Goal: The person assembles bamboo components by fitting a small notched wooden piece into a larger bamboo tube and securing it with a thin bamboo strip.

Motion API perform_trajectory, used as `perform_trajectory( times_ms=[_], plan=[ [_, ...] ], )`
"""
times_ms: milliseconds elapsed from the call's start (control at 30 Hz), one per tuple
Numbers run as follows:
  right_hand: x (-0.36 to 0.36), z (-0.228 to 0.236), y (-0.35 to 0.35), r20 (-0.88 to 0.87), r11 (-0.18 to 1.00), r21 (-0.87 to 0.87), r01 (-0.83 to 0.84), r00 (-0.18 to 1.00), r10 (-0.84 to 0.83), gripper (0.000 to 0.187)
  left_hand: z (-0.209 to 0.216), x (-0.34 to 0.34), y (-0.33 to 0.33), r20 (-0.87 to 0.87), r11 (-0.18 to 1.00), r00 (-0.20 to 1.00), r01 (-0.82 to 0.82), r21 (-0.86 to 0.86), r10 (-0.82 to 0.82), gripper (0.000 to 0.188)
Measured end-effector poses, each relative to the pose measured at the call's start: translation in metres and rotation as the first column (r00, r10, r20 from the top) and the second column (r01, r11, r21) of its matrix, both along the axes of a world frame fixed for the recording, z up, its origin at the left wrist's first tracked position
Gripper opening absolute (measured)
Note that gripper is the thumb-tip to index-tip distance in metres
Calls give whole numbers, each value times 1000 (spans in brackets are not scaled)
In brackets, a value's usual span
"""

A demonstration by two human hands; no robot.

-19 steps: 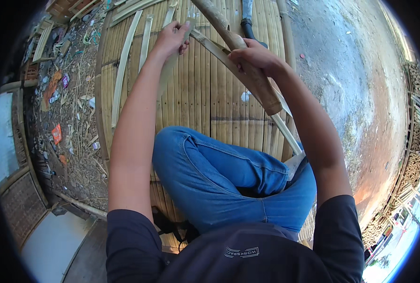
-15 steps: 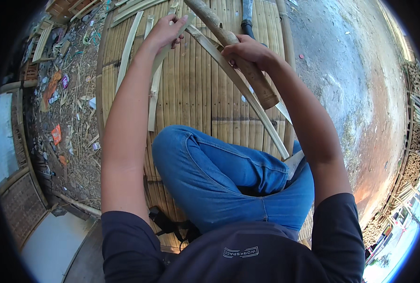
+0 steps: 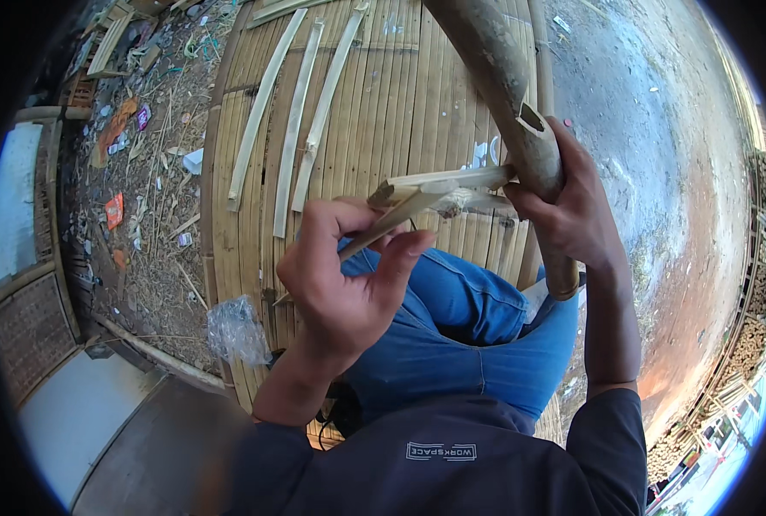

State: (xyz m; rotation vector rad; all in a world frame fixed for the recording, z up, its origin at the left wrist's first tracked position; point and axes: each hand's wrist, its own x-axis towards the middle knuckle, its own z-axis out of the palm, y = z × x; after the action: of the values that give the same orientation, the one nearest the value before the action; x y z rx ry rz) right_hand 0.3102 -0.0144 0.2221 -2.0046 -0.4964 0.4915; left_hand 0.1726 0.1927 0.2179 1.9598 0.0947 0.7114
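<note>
My left hand point(image 3: 331, 275) is closed on a pale bamboo strip point(image 3: 409, 213), with thumb and fingers bent around it in front of my knees. My right hand point(image 3: 572, 206) grips a thick bamboo pole point(image 3: 486, 56) that slants from the far edge down toward my right knee. A dark notch shows in the pole just above that hand. Another split bamboo piece point(image 3: 443, 178) reaches from near my left fingers to the pole at my right thumb; whether the right hand also holds it is hidden. The two pale pieces cross or overlap.
Three bamboo strips point(image 3: 294, 129) lie at the left of the slatted bamboo platform point(image 3: 400, 103) I sit on. Crumpled clear plastic point(image 3: 238, 331) is by its left edge. Littered earth lies left, bare ground right, with bamboo stacks point(image 3: 765, 185) at far right.
My left hand has come back toward my lap and now grips a strip there. The pole has come nearer with my right hand and stands steeper. A third strip lies on the platform's left.
</note>
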Motion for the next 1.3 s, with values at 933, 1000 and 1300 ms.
perform_trajectory(
  times_ms=[933, 1000, 1300],
  plan=[
    [-128, -22, -126, 179, 907, 380, 183, 947, -266, 46, 17, -118, -140, 261, 968, 938, 248, -37, -230, 40],
    [-131, -23, -126, 185, 910, 378, 170, 950, -254, 46, 16, -117, -132, 248, 964, 937, 263, -43, -245, 57],
    [-146, -28, -136, 144, 934, 326, 143, 969, -199, 55, 14, -120, -113, 200, 940, 925, 290, 181, -324, 48]
  ],
)
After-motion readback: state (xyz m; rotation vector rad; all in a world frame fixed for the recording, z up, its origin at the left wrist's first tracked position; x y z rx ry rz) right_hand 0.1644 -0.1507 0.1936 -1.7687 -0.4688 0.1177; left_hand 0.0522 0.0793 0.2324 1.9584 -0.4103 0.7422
